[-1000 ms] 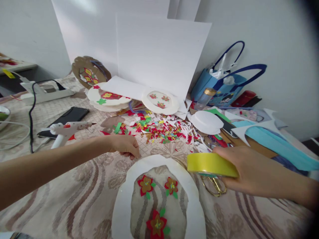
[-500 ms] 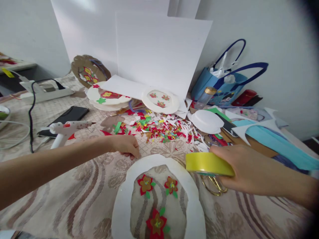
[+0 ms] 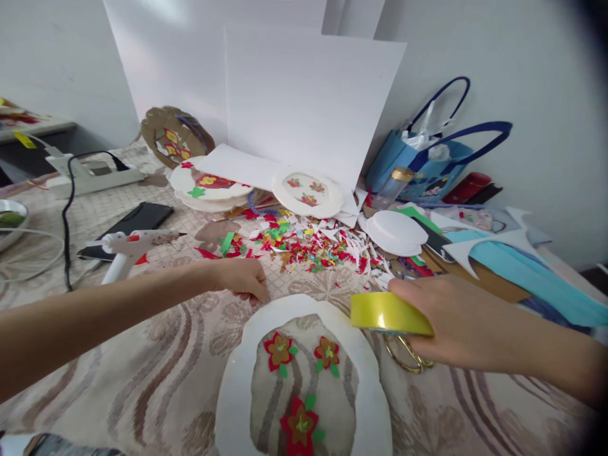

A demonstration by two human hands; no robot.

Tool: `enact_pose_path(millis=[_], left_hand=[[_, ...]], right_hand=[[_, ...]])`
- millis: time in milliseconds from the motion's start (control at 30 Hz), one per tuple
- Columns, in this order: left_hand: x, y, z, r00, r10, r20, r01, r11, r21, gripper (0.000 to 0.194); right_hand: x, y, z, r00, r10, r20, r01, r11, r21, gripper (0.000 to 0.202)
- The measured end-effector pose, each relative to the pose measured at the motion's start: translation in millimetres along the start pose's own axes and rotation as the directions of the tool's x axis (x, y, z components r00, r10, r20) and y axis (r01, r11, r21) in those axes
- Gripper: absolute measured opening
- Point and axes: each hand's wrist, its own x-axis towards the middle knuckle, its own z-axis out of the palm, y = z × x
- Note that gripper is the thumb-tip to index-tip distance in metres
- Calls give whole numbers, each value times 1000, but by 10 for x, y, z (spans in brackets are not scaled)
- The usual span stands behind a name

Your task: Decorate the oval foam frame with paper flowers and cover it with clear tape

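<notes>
In my right hand (image 3: 441, 323) is a roll of yellow tape (image 3: 392, 313), held just over the right upper edge of a white scalloped frame (image 3: 232, 392). The frame lies flat, with a see-through middle that bears red and brown flowers (image 3: 301, 425) with green leaves. My left hand (image 3: 244, 278) is closed, knuckles up, at the frame's far left edge. Whatever its fingertips may pinch is hidden. Gold-handled scissors (image 3: 403, 356) lie partly beneath my right hand.
Paper scraps (image 3: 313, 244) are strewn behind the frame. A white glue gun (image 3: 126, 247) rests by a black phone (image 3: 137, 221) at left. Decorated plates (image 3: 209, 199) stand at the back. White ovals (image 3: 396, 231) and a blue bag (image 3: 403, 161) are at right.
My right hand has shifted slightly left with the tape roll. My left hand stays closed at nearly the same spot, and the whole view has drifted a little.
</notes>
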Motion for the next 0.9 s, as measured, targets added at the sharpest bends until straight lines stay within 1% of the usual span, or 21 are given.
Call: enact_pose_path(millis=[233, 433, 900], left_hand=[[-1, -13, 4, 1000, 7, 2, -7, 1000, 19, 24], [-4, -33, 16, 1000, 6, -12, -5, 999, 39, 22], [-129, 26, 37, 998, 17, -53, -14, 998, 58, 25]], right_hand=[[6, -26, -12, 1000, -5, 9, 5, 1000, -13, 14], [18, -73, -38, 999, -44, 0, 44, 999, -14, 14], [19, -100, -14, 998, -58, -32, 58, 998, -11, 14]])
